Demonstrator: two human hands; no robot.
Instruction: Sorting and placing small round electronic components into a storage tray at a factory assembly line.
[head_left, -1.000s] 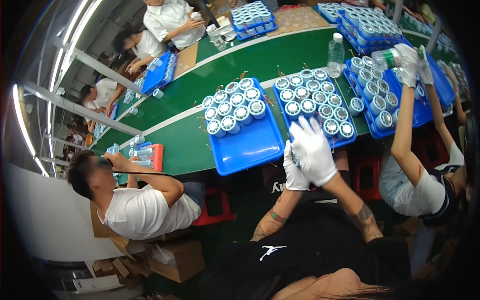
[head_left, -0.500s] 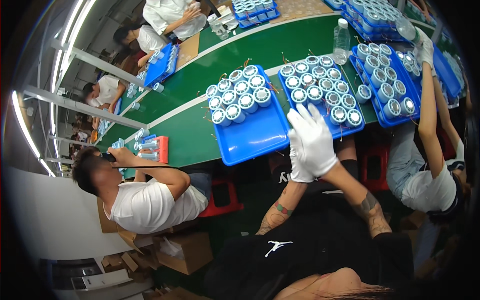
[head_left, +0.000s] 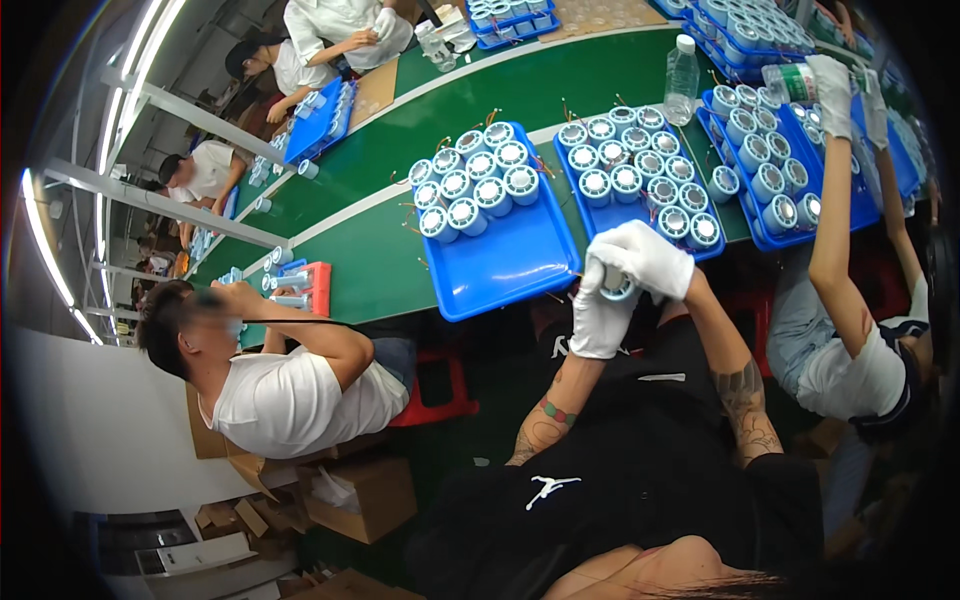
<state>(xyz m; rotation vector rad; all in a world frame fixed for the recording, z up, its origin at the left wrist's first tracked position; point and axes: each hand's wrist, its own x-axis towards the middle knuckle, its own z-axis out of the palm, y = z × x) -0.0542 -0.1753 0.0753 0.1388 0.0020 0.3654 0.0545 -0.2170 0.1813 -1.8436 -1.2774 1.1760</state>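
Note:
Between my two white-gloved hands sits a light-blue cylinder (head_left: 617, 287) with a round, slotted silver end facing up. My left hand (head_left: 597, 318) is closed around it from the left and below. From the right, my right hand (head_left: 652, 262) curls over it, its fingertips partly hidden. Both hands are just off the near edge of the middle blue tray (head_left: 600, 222), where similar cylinders stand upright in rows. To the left, another blue tray (head_left: 505, 270) carries such cylinders in its far part, and its near part is bare.
A clear plastic bottle (head_left: 682, 80) stands behind the middle tray. At the right, a co-worker's gloved hands (head_left: 832, 95) hold another bottle (head_left: 790, 83) over a loaded tray (head_left: 775, 240). One loose cylinder (head_left: 723, 183) stands between trays. A seated person (head_left: 300, 390) is at left, near a red rack (head_left: 318, 288).
My hands, stretched over the middle tray's near edge before, have drawn back and curled together, with a cylinder now showing between them. The co-worker's bottle at right has moved left.

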